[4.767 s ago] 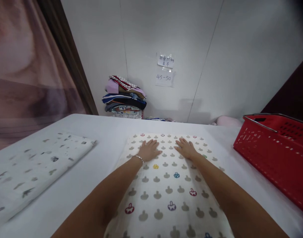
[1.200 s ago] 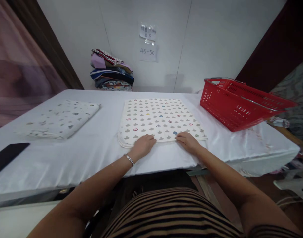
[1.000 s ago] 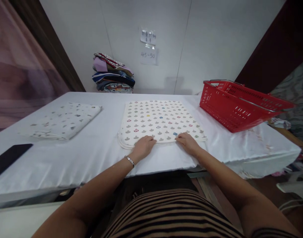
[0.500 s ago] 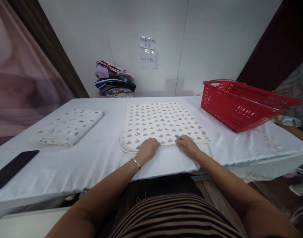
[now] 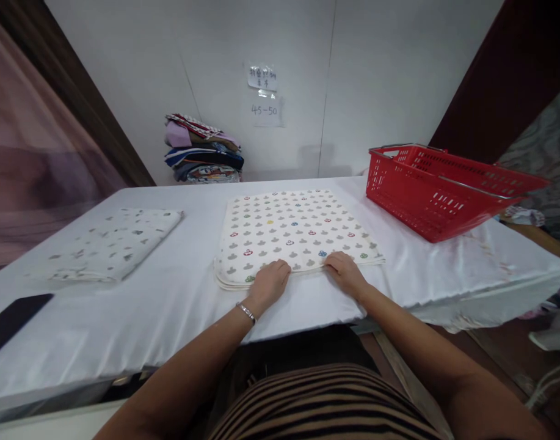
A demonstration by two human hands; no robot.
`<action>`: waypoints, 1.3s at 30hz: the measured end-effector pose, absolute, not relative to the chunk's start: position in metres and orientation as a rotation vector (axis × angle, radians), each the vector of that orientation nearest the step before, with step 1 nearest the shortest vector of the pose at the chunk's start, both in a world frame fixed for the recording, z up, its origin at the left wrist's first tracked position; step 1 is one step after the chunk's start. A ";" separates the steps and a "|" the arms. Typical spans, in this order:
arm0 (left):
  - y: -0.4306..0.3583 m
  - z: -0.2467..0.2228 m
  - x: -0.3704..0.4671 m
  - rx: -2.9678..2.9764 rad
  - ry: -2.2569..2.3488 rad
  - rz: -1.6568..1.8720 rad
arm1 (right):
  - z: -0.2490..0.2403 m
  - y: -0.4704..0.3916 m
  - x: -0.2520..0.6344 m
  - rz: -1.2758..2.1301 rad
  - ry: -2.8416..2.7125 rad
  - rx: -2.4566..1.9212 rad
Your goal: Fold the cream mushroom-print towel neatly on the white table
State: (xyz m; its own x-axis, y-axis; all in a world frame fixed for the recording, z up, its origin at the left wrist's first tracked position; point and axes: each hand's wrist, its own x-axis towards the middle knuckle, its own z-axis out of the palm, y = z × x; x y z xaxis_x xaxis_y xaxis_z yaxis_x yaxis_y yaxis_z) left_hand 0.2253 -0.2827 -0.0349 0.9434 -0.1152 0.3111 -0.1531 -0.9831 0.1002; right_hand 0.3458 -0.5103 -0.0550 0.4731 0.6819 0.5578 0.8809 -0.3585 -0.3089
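Observation:
A cream cloth (image 5: 284,229) printed with grey and coloured mushroom-like shapes lies folded flat in layers on the white-covered table (image 5: 170,318). At its near edge, left of the middle, my left hand (image 5: 271,284) has its fingers closed on the cloth; a silver bracelet circles that wrist. Farther right along the same edge, my right hand (image 5: 346,274) also pinches the cloth between thumb and fingers. The layered edges show at the cloth's near left corner.
Another folded patterned cloth (image 5: 119,241) lies to the left, with a dark phone (image 5: 14,318) nearer me. Folded fabrics are piled (image 5: 204,153) by the back wall. A red basket (image 5: 440,198) stands at the right. Paper signs (image 5: 264,110) hang on the wall.
The view has turned slightly, shifting most things a little left in the picture. Both hands stay on the cloth's near edge, and the cloth keeps its folded shape.

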 end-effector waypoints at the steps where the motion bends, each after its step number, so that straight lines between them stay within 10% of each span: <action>1: -0.283 -0.034 0.225 3.014 -0.233 0.456 | -0.055 -0.510 0.346 -0.459 -1.296 -2.147; 39: -0.293 -0.017 0.228 3.290 -0.546 0.181 | -0.037 -0.513 0.351 -0.308 -1.641 -2.486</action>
State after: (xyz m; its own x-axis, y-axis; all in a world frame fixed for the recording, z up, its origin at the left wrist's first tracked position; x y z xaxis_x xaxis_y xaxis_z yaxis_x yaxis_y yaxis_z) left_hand 0.2278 -0.2926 -0.0169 0.9411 -0.3299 0.0737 -0.3085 -0.9274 -0.2118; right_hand 0.3509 -0.5134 -0.0372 0.3819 0.8897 0.2501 0.9198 -0.3923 -0.0092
